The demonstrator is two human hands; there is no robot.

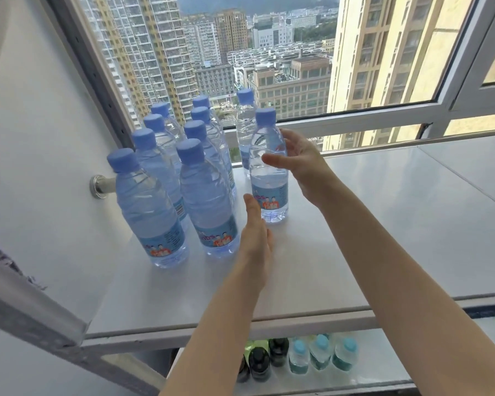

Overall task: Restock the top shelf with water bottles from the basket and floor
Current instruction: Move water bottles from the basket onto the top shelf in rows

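Placing a bottle [269, 172] on the top shelf [355, 238] is, I judge, the step in hand. It stands upright, just right of the two rows of bottles [206, 195] by the left wall.

My right hand [300, 164] cups its upper body loosely, thumb across the near side and fingers [287, 138] spread wide round the far right. Whether they touch the plastic I cannot tell.

My left hand [256, 232] is flat and straight, its tips just beside the label at the bottle's lower left, holding nothing.

Next, I think, comes a gentle nudge left to square the row without toppling its neighbours, then a reach down for more.
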